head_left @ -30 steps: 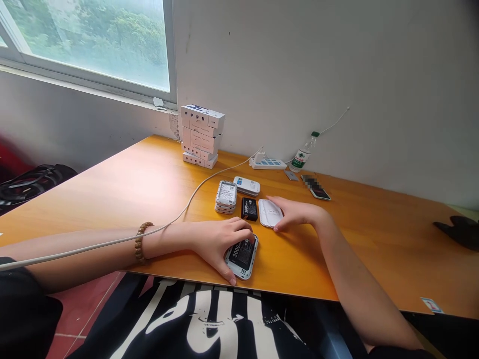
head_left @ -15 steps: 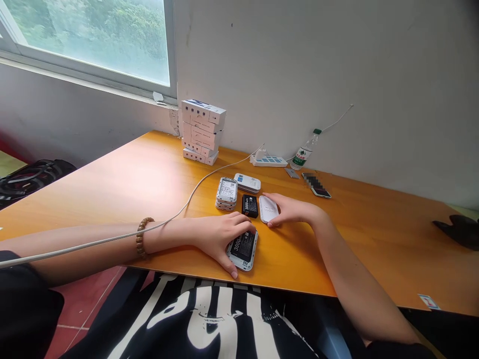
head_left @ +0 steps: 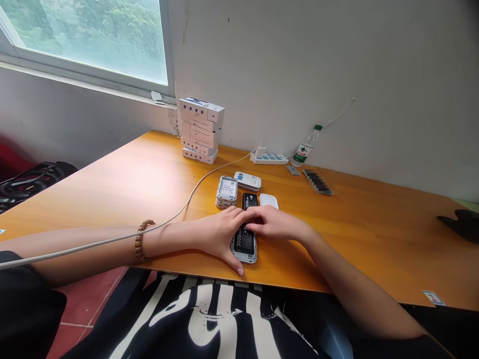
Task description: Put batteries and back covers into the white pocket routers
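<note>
A white handheld device (head_left: 250, 258), its back off, lies near the table's front edge with a black 3000mAh battery (head_left: 242, 242) in its bay. My left hand (head_left: 220, 232) grips it from the left, thumb at the near end and fingers over the far part. Bent fingers of my right hand (head_left: 277, 222) meet the device's far end beside my left fingertips; what they pinch there is hidden. Just beyond lies another black battery (head_left: 250, 199), partly covered by my hands. White back covers (head_left: 268, 200) sit to its right, and stacked open-backed devices (head_left: 226, 190) to its left.
More white devices (head_left: 247, 180) lie behind the open-backed stack. Farther back are white boxes (head_left: 202, 130), a power strip (head_left: 268, 158), a bottle (head_left: 302, 152) and a phone (head_left: 317, 182). A white cable (head_left: 194, 192) crosses the table and passes over my left forearm.
My right hand has left the white covers and moved left and nearer to the device under my left hand. My left hand keeps its grip, with the device turned slightly.
</note>
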`<state>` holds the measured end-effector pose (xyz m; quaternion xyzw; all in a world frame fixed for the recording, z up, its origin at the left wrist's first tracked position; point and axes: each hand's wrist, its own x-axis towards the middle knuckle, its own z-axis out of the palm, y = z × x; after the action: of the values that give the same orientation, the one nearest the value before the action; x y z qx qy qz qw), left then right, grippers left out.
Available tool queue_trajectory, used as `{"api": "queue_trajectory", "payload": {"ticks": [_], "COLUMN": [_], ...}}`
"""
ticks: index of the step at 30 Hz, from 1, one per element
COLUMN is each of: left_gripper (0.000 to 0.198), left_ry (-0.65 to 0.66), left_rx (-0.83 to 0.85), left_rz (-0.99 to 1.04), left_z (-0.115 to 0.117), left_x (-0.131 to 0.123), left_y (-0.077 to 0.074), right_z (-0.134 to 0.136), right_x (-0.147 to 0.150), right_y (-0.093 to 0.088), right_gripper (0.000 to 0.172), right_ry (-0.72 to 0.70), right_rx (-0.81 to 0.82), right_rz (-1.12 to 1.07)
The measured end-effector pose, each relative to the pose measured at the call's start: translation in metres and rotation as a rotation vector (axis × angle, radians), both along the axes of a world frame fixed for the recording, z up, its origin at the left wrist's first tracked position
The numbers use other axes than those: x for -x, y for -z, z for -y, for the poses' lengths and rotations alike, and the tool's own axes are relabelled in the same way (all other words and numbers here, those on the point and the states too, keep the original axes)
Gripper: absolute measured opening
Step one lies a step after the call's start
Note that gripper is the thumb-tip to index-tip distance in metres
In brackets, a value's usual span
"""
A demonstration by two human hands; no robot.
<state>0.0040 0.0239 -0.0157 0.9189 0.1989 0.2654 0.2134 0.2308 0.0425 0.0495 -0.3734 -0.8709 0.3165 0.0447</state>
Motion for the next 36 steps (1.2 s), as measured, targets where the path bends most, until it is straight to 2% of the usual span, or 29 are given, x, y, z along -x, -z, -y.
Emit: {"api": "queue_trajectory", "payload": {"ticks": [4,10,13,16,19,22,25,27,29,33,36], "left_gripper": [0.126,0.125,0.117,0.111,0.113,0.116,0.112,0.111,0.12,0.144,0.155], "left_ry": [0.004,-0.121,-0.189,-0.198,-0.197,-0.192,-0.163,-0.152,-0.159,-0.191,-0.234], "left_rx": [-0.004,0.058,0.083,0.089,0.072,0.053,0.052,0.06,0.062,0.064,0.081], "left_rz": [0.064,-0.024,-0.08,-0.097,-0.11,-0.112,-0.116,-0.132,-0.139,-0.131,-0.146], "left_z": [-0.001,0.009,0.016,0.019,0.017,0.016,0.016,0.015,0.015,0.013,0.014], "left_x": [0.001,-0.001,-0.004,-0.006,-0.007,-0.007,-0.006,-0.006,-0.005,-0.004,-0.005], "left_y": [0.002,-0.004,-0.009,-0.012,-0.012,-0.013,-0.015,-0.016,-0.017,-0.014,-0.01], "right_z": [0.003,0.012,0.015,0.016,0.017,0.016,0.01,0.003,-0.005,-0.021,-0.035], "right_x": [0.006,0.018,0.026,0.029,0.027,0.018,0.006,-0.002,-0.011,-0.022,-0.021], "right_y": [0.01,0.008,0.01,0.01,0.003,-0.008,-0.014,-0.015,-0.018,-0.02,-0.009], "right_gripper": [0.018,0.012,0.011,0.014,0.021,0.022,0.03,0.039,0.04,0.041,0.043], "right_ry": [0.058,0.192,0.272,0.305,0.341,0.202,-0.007,-0.07,-0.066,0.046,0.294], "right_rx": [-0.054,-0.065,-0.082,-0.086,-0.046,0.061,0.33,0.453,0.497,0.509,0.406], "right_rz": [-0.047,0.015,0.073,0.075,0.001,-0.141,-0.239,-0.271,-0.305,-0.459,-0.723]}}
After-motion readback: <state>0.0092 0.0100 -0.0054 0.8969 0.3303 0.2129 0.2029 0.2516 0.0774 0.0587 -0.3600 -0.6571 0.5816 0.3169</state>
